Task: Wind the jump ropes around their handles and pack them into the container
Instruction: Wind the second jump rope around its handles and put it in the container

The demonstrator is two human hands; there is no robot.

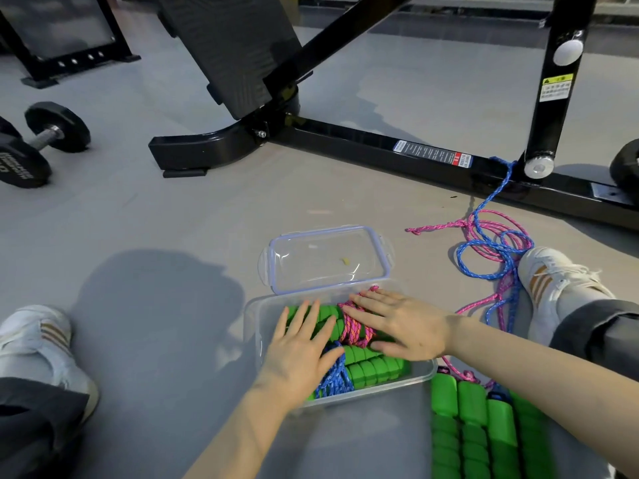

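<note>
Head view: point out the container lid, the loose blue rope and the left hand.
container lid (311, 267), head view, clear centre panel.
loose blue rope (496, 188), head view, straight stretch above its loops.
left hand (299, 354), head view, back of the hand.

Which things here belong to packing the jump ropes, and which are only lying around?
For the job: container, wound ropes inside it, lid, loose pink and blue ropes, green handles, left hand and right hand resting on the wound ropes.
Lying about: dumbbell, black bench frame.
</note>
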